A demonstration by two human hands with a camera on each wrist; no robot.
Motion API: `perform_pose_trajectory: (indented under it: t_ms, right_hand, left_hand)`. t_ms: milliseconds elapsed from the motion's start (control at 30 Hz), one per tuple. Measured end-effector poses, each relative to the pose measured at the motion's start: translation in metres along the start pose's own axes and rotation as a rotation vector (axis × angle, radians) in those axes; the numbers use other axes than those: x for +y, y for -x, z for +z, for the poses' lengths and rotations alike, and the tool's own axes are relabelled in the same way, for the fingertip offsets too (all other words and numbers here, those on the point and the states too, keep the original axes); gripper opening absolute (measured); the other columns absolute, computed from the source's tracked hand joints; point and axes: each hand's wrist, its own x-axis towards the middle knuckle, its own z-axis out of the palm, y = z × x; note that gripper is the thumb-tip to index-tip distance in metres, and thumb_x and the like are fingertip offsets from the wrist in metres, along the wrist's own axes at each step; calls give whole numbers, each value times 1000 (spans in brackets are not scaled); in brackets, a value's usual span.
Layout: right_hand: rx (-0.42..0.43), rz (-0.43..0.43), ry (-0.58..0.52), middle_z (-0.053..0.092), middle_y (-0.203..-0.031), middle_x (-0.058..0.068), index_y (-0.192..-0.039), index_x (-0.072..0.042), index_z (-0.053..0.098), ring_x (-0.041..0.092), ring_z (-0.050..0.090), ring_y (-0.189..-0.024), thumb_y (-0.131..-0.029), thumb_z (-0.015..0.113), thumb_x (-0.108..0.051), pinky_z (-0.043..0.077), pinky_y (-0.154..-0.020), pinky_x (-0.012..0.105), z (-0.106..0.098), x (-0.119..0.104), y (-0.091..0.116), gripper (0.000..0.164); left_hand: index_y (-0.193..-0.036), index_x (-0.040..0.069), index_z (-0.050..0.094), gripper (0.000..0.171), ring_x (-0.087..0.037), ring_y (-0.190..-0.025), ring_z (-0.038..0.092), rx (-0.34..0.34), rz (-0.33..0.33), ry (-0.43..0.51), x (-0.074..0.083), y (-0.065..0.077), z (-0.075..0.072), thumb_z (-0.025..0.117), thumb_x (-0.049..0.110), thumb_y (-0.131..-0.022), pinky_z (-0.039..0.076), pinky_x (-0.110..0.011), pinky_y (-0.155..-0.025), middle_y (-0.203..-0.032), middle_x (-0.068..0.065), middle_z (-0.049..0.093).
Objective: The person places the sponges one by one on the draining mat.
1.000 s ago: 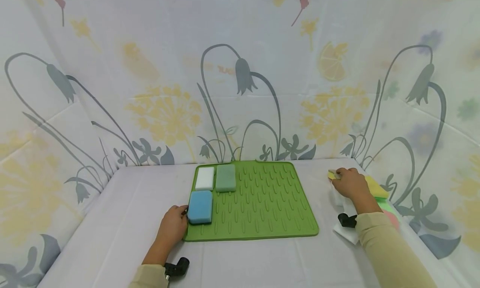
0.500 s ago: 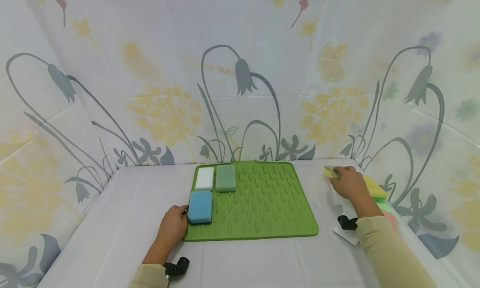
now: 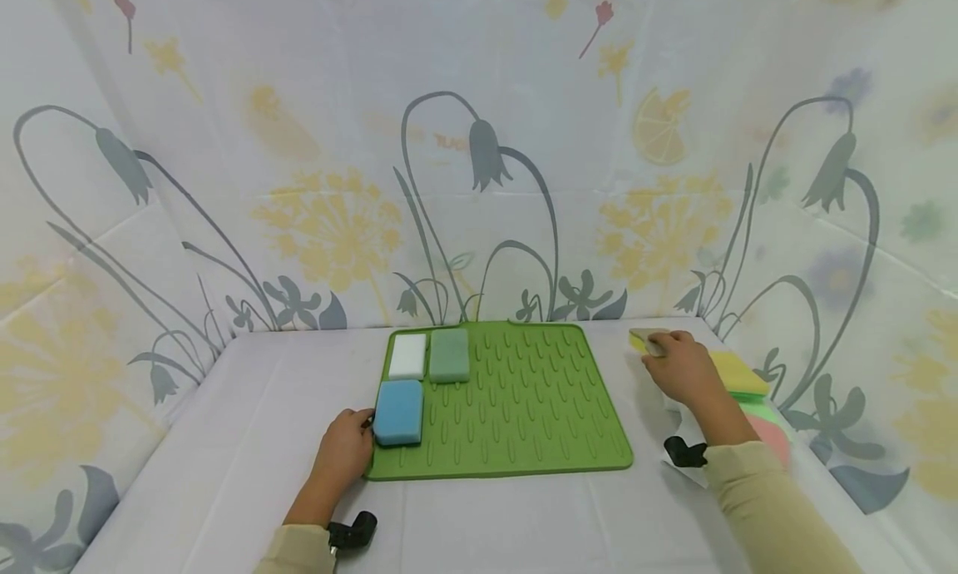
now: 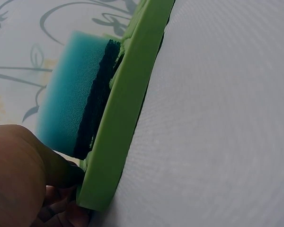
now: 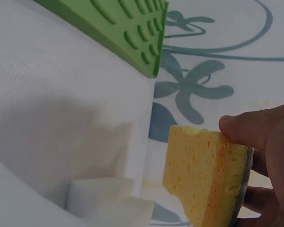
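I see the left hand [image 3: 348, 451] pinching the left edge of the green ribbed mat [image 3: 524, 412], seemingly to steady it; a blue scouring sponge [image 3: 399, 412] lies scourer-down just inside. Right of the mat, the right hand [image 3: 683, 370] grips a yellow sponge [image 5: 191, 172], thumb opposing fingers, presumably for security.

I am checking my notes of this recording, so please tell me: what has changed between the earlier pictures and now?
The right hand, holding the yellow sponge, has moved leftward in the head view, toward the green mat. No grip was taken or released. The left hand stays at the mat's left edge; the blue sponge, white block and green sponge stay on the mat.
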Motion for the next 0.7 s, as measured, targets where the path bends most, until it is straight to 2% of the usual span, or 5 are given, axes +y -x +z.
perform_pose_trajectory:
  t_ms: [400, 700]
  right_hand:
    - [34, -50, -29, 43, -134, 36, -136, 3, 50, 59, 46, -113, -97, 54, -26, 42, -90, 65, 5, -21, 9, 49]
    - [44, -79, -91, 43, -136, 34, -136, 1, 51, 57, 47, -116, -97, 57, -24, 42, -91, 65, 8, -40, 17, 47]
  left_hand:
    - [-121, -9, 62, 32, -32, -94, 63, 10, 2, -2, -2, -1, 2, 53, 4, -93, 53, -47, -80, -102, -20, 63]
    - [-121, -9, 62, 32, -33, -94, 63, 2, 8, -5, 0, 0, 0, 53, 4, -93, 53, -47, -81, -102, -20, 63]
